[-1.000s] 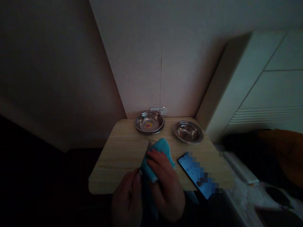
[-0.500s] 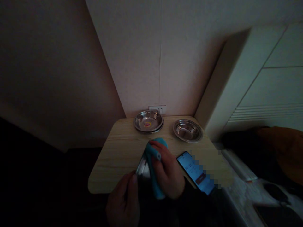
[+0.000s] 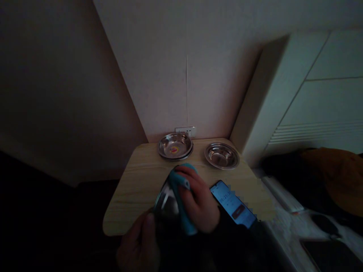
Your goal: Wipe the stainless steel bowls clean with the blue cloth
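Left hand (image 3: 138,241) grips the rim of a tilted metal bowl (image 3: 168,206) at the surface's (image 3: 136,189) near edge; more of its shiny face shows than one second ago. Right hand (image 3: 200,204) clasps a blue cloth (image 3: 181,200) against it. Lit smartphone (image 3: 231,204) lies toward the near right corner. Stacked steel dishes (image 3: 181,144) and a steel basin (image 3: 222,155) remain by the far edge.

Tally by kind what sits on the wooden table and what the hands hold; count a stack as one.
Standing bowls or stacks: 2 (left stack, right bowl)
Phone: 1
Blue cloth, in the right hand: 1
Metal dish, in the left hand: 1
Total: 5
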`<state>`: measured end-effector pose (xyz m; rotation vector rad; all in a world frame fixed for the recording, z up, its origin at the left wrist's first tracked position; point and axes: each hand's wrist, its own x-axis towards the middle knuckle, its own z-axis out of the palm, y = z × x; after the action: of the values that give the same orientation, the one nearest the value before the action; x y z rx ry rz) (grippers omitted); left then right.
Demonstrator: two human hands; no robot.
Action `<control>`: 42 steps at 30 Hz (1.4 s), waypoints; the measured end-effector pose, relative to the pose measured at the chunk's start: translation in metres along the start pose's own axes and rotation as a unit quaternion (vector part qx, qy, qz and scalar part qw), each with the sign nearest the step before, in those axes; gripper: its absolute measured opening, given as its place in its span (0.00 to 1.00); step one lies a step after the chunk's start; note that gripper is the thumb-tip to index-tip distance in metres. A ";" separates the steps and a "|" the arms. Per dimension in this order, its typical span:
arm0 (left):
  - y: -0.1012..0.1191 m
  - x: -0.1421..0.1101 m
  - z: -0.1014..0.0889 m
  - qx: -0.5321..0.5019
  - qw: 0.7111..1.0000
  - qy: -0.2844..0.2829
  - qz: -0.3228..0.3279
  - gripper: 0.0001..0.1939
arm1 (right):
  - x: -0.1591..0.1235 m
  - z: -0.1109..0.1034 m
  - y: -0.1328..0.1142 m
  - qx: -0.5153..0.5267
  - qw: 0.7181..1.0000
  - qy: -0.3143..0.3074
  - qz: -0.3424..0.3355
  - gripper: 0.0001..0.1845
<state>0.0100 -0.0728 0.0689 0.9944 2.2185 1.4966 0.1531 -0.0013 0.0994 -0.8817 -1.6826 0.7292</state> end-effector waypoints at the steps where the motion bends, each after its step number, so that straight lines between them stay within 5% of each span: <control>1: -0.002 0.000 -0.001 -0.005 1.000 0.016 -0.013 0.13 | 0.007 -0.003 0.009 0.033 0.998 0.002 0.049 0.15; 5: 0.002 0.009 -0.004 -0.079 0.993 0.027 -0.079 0.16 | 0.013 -0.005 0.047 0.078 0.981 0.017 0.176 0.21; 12: 0.001 0.016 0.002 -0.146 0.984 -0.004 -0.098 0.19 | -0.009 0.000 0.057 0.063 0.973 0.063 0.212 0.22; 17: -0.006 0.011 0.010 -0.171 0.979 -0.033 -0.102 0.17 | 0.016 -0.007 0.027 0.047 0.988 0.016 0.144 0.15; 21: 0.009 0.014 0.013 -0.204 0.970 -0.043 -0.120 0.18 | 0.000 0.005 -0.005 -0.080 0.994 0.001 -0.068 0.18; 25: 0.015 0.014 0.014 -0.196 0.965 -0.072 -0.161 0.18 | -0.022 0.015 -0.014 -0.192 0.950 -0.061 -0.240 0.21; 27: 0.010 0.012 0.016 -0.201 0.963 -0.081 -0.163 0.19 | -0.017 0.012 -0.008 -0.187 0.952 -0.078 -0.230 0.21; 32: 0.001 0.008 0.020 -0.211 0.963 -0.076 -0.146 0.20 | 0.005 0.002 0.008 -0.113 0.991 -0.056 -0.045 0.18; 38: 0.007 0.008 0.018 -0.221 0.957 -0.118 -0.149 0.20 | -0.023 0.011 -0.003 -0.207 0.954 -0.110 -0.186 0.23; 42: 0.014 0.005 0.019 -0.238 0.951 -0.127 -0.152 0.18 | -0.016 0.008 -0.002 -0.212 0.961 -0.096 -0.148 0.21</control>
<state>0.0233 -0.0529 0.0741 0.6153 1.6289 1.5498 0.1477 -0.0162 0.0902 -0.8402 -2.1346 0.2557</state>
